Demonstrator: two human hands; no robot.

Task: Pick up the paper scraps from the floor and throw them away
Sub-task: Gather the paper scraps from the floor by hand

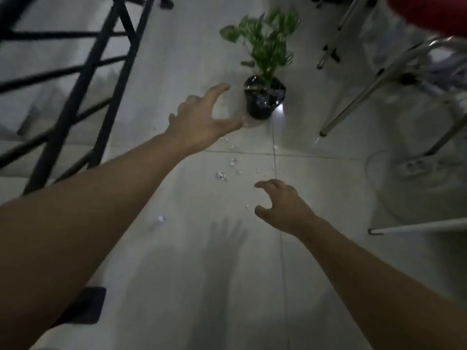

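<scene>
Nearest me the glossy pale tile floor (pixel 192 286) lies bare, my right hand (pixel 283 205) hovering over it with fingers curled apart and empty. Just past it small crumpled white paper scraps (pixel 233 165) scatter around a grout line, one stray bit (pixel 161 218) nearer left. My left hand (pixel 202 117) spreads open, holding nothing, close to a black plastic plant pot (pixel 262 99), between a black metal frame (pixel 83 97) and slim chrome chair legs (pixel 366 94)
</scene>
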